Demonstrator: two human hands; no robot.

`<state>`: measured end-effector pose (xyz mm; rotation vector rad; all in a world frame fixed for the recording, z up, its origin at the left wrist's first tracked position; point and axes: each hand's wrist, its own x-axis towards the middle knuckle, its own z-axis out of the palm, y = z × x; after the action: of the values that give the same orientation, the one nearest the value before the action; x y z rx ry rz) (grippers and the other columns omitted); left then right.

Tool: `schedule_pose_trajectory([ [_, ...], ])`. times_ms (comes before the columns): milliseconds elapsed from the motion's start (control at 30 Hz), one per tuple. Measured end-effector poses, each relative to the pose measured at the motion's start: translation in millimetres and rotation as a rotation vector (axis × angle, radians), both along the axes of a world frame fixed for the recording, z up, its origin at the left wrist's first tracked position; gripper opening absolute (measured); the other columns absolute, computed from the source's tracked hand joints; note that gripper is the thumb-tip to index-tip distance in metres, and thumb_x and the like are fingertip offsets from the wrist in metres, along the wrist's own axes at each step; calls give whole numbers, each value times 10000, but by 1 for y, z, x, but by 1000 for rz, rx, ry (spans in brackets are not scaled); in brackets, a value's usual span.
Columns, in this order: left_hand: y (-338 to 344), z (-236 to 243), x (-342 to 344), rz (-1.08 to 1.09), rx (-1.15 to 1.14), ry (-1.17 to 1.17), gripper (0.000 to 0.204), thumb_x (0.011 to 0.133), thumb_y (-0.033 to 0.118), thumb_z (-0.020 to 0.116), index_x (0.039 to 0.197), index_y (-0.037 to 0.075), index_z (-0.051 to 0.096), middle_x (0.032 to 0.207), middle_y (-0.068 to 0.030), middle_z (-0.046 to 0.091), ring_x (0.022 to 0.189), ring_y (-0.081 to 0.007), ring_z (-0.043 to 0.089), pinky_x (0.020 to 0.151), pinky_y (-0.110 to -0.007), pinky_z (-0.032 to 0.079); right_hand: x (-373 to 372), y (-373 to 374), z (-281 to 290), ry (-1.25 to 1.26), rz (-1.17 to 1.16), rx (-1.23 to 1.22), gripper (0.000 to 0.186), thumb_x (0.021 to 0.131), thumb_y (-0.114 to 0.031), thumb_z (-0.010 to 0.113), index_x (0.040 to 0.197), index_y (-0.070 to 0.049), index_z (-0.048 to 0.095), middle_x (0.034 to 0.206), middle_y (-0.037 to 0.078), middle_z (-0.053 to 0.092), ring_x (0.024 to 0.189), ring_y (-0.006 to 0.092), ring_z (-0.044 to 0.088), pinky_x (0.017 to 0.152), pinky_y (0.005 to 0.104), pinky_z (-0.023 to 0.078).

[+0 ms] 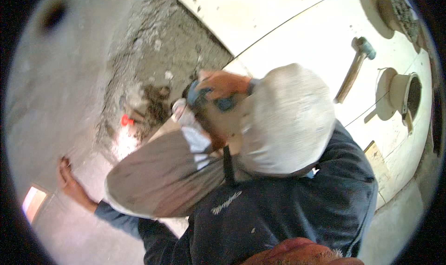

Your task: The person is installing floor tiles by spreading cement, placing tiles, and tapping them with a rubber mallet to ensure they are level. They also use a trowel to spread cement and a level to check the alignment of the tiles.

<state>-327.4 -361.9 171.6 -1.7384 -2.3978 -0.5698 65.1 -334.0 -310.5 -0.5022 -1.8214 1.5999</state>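
Observation:
Off to the left, my left hand (69, 181) is held out over the grey floor, its fingers stretched and holding nothing. My right arm passes round my raised knee. Beyond the knee, my right hand (225, 86), with blue patches on it, is closed beside the edge of the cream tiles (283, 42). A small dark thing shows at its fingers, too blurred to name. Just left of it lies rough wet mortar (172, 46), with a darker clump (158, 100). A small orange-red plastic piece (126, 120) sits near the mortar's lower edge.
A hammer (353, 72) with a wooden handle lies on the tiles at right. Farther right are a bucket (399, 93) with a tool's handle at its rim and a mortar-caked bucket (388, 9). A tan flat piece (376, 158) lies nearer. Grey floor (69, 88) spreads leftward.

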Motion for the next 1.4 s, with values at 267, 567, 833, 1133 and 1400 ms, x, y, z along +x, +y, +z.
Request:
schedule_pose_trajectory([
  [267,43,22,84,-308,-94,75,391,1068,257,494,1349,9,606,1283,-159,665,1185,-234,634,1030,-361,485,79,68,66,-753,373,-39,458,935,-422,639,1147,-20,694,1149,225,675,996,380,660,924,573,454],
  [567,56,-26,140,-254,-628,-117,408,1052,222,523,1387,-9,557,1272,-170,662,1205,-238,616,1070,-359,443,99,202,108,-772,-757,1042,572,969,-400,567,1403,-34,498,1375,220,518,1391,449,370,1154,573,268],
  [833,54,-37,112,-104,-758,-303,471,1045,250,519,1459,25,494,1392,-156,582,1251,-251,573,1108,-380,404,125,138,22,-927,-478,745,610,1013,-424,472,1493,-51,420,1526,193,426,1465,422,288,1229,546,129],
  [1133,101,-161,155,-657,-856,9,354,1002,267,594,1249,17,631,1223,-202,660,1094,-340,654,949,-406,506,216,72,28,-886,-903,498,406,901,-163,676,1305,-176,637,1432,118,522,1403,376,379,1185,465,310],
  [1400,34,-442,382,-913,-298,-41,763,906,427,637,1458,-40,395,1554,-259,347,1473,-431,267,1215,-562,159,368,-132,45,-1299,-1416,-1,476,953,-146,666,1380,-7,507,1225,162,521,1118,254,541,864,361,508],
])
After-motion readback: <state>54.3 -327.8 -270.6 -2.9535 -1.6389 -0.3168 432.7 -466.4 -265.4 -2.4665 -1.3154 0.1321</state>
